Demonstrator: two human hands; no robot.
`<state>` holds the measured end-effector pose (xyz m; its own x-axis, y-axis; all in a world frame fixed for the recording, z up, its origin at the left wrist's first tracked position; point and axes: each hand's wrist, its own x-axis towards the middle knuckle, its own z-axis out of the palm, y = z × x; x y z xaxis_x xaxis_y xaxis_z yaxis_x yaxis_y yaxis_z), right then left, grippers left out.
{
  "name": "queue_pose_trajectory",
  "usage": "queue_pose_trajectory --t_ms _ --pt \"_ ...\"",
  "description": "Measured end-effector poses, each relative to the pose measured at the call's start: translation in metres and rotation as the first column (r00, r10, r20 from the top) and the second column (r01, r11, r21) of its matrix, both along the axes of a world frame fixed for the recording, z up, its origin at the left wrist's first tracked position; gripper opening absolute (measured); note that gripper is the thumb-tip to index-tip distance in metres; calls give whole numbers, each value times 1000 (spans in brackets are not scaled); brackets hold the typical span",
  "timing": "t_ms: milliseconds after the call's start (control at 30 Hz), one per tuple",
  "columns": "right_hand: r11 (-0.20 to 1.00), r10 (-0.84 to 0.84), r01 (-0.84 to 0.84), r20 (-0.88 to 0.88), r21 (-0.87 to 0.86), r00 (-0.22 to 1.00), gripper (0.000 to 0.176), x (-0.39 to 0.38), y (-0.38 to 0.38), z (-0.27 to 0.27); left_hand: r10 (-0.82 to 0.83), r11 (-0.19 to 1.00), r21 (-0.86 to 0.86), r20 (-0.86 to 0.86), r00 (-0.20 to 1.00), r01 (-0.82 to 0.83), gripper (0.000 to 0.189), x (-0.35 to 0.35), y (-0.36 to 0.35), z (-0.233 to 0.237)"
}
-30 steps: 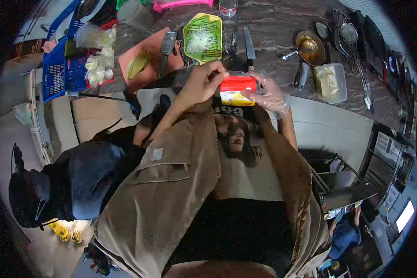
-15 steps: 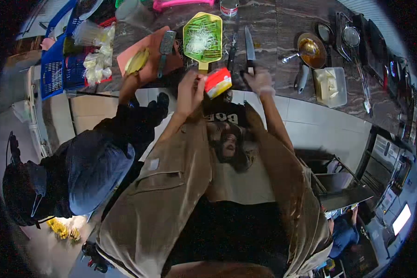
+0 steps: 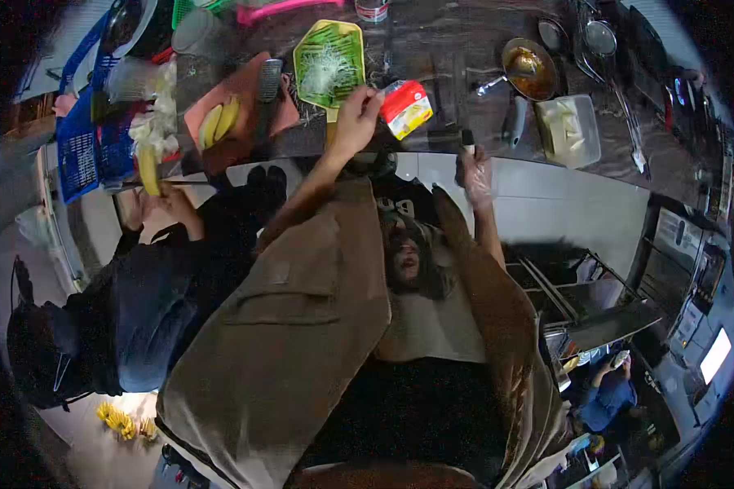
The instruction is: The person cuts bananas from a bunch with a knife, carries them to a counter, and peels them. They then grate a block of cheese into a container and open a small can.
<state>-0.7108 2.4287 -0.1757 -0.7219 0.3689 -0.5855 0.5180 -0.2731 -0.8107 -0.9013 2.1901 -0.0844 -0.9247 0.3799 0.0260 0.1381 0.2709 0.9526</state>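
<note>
My left hand point(image 3: 357, 124) pinches the left edge of a red and yellow packet point(image 3: 408, 109) over the counter's front part. Just left of the packet lies a yellow tray point(image 3: 330, 65) with green strips and white shreds. My right hand point(image 3: 478, 178), in a clear plastic glove, is closed round a knife point(image 3: 467, 140) at the counter's front edge; its blade is hard to make out.
At left a co-worker's hands point(image 3: 167, 208) hold a banana point(image 3: 148, 169). Peeled bananas point(image 3: 219, 121) and a grater point(image 3: 270, 80) lie on a pink board point(image 3: 282, 116). Rightward are a pan point(image 3: 537, 80), a plastic tub point(image 3: 581, 151) and a blue basket point(image 3: 80, 155) far left.
The packet has moved up and right with my left hand. My right hand has drawn the knife off the counter towards me. The co-worker's hand has left the board and now has a banana.
</note>
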Motion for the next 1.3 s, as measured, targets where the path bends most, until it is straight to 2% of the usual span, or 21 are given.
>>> queue_pose_trajectory --t_ms 33,100,133,167,200,233,267,333,367,433,500,533,567,633,733,833,900,967,1100,1233,1300 --pt "1000 -2 2 -1 5 1000 25 12 7 -12 -2 1000 5 -1 1000 2 18 0 3 -2" --pt "866 -254 164 -133 -472 958 23 28 11 -25 79 997 8 197 977 -82 19 1 8 0" --pt "979 -80 107 -162 172 984 23 15 -18 39 99 992 51 209 973 -112 19 5 9 24" --pt "995 -32 45 -151 85 988 19 8 -20 58 126 990 53 139 982 -134 19 4 5 16" --pt "970 -214 195 -130 -146 968 16 39 13 -56 139 972 135 320 937 -191 18 5 1 3" --pt "912 -240 192 -90 -362 967 15 14 -6 21 143 939 211 479 866 -271 17 0 -5 -7" --pt "953 -73 73 -12 294 997 45 0 -31 63 118 832 379 593 797 -405 16 3 -6 -4" --pt "987 -162 158 -125 -41 979 22 -6 -32 52 174 651 484 654 736 -584 12 2 -18 -8" --pt "989 -146 144 -125 -31 981 17 -11 -37 61 95 507 502 775 624 -701 14 4 -28 5" --pt "995 -94 90 -130 -35 987 18 -24 -40 57 364 773 483 191 912 -410 23 -7 -53 -83" --pt "998 -63 62 -55 -12 997 15 -38 -41 62 -36 357 571 799 600 -740 34 3 -74 32" --pt "1000 -4 4 -83 2 997 15 -50 -47 76 27 380 620 734 678 -687 41 3 -80 26" --pt "998 57 -55 -118 16 991 15 -57 -55 87 147 321 553 773 618 -769 39 7 -83 65" --pt "995 90 -94 -120 -28 989 16 -71 -49 56 271 352 428 805 528 -833 41 7 -109 44" --pt "985 171 -168 -202 33 964 12 -94 -59 62 204 152 526 812 547 -837 37 15 -134 17" --pt "969 246 -240 -101 65 964 14 -109 -76 89 241 130 506 818 522 -853 41 17 -155 26" --pt "970 220 -238 -235 -48 947 17 -111 -86 88 229 70 566 792 566 -821 49 16 -158 36" --pt "955 295 -276 -261 110 919 16 -114 -92 89 175 4 553 820 545 -833 55 13 -169 41" --pt "957 278 -253 -208 141 938 12 -110 -91 60 264 272 580 722 639 -768 54 -13 -189 36" --pt "963 236 -227 -49 146 971 26 -103 -91 61 409 347 467 705 580 -813 44 -55 -202 37" --pt "963 183 -160 89 -217 979 39 -101 -88 62 453 277 512 677 581 -813 50 -72 -205 19"
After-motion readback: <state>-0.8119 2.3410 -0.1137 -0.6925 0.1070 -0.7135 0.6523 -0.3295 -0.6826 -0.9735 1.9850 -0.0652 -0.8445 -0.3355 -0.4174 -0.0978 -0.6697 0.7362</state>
